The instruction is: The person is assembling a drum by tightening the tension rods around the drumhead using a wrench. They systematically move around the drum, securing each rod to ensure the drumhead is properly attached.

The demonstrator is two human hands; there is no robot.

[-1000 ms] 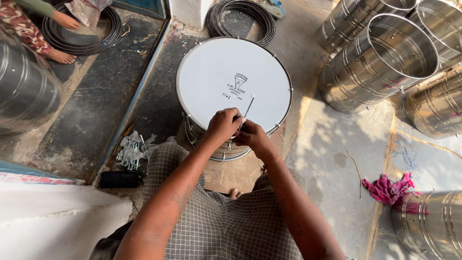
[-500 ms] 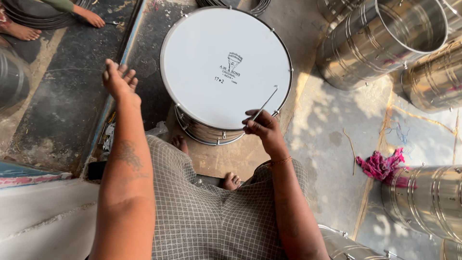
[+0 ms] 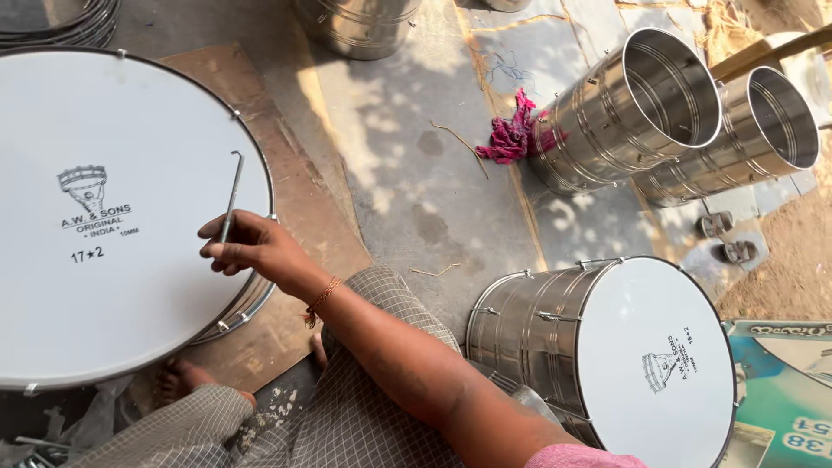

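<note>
A large drum with a white printed skin (image 3: 130,130) and a metal rim stands in front of me at the left. My right hand (image 3: 251,247) rests at its right edge, shut on a thin metal hook rod (image 3: 231,186) that points up across the skin with its bent end on top. A thread bracelet circles that wrist. My left hand is out of view. My bare foot (image 3: 186,377) shows under the drum, and my checked garment fills the bottom of the view.
A finished steel drum (image 3: 607,355) lies on its side at the lower right. Two open steel shells (image 3: 633,113) (image 3: 745,139) lie at the upper right, next to a pink rag (image 3: 511,134). Bent wires (image 3: 459,143) lie on the concrete. Brown cardboard (image 3: 295,199) lies under the big drum.
The view has swung to the right. My left hand, stretched out to the left half a second ago, has left the view. My right hand keeps the hook rod at the drum's edge.
</note>
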